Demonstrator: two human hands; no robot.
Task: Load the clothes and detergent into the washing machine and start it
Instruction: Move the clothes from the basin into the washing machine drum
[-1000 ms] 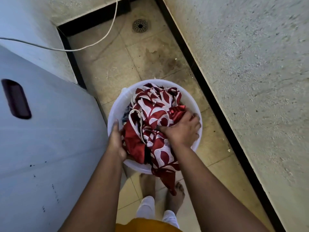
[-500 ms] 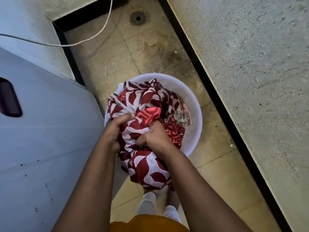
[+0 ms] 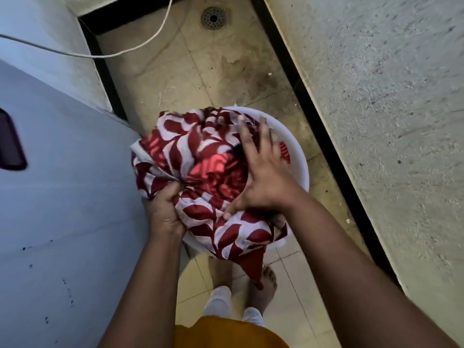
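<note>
A bundle of red-and-white patterned cloth (image 3: pixel 198 156) is raised out of a white plastic basin (image 3: pixel 298 156) on the tiled floor. My left hand (image 3: pixel 164 209) is shut on a gathered fold of the cloth at its lower left. My right hand (image 3: pixel 261 169) lies spread flat on top of the bundle, fingers apart, pressing on it. A red corner of the cloth hangs down toward my feet. The washing machine's pale blue-grey body (image 3: pixel 62 197) fills the left side, with a dark recessed handle (image 3: pixel 11 144) at the far left edge.
A white cord (image 3: pixel 140 47) sags across the upper left. A round floor drain (image 3: pixel 213 18) lies at the far end of the tiled strip. A rough concrete wall (image 3: pixel 389 109) with a black skirting runs along the right. My bare feet (image 3: pixel 266 280) stand below the basin.
The cloth bundle has been gathered and lifted up and toward the machine. My right hand let go of its fist grip and now lies spread on top; my left hand still grips.
</note>
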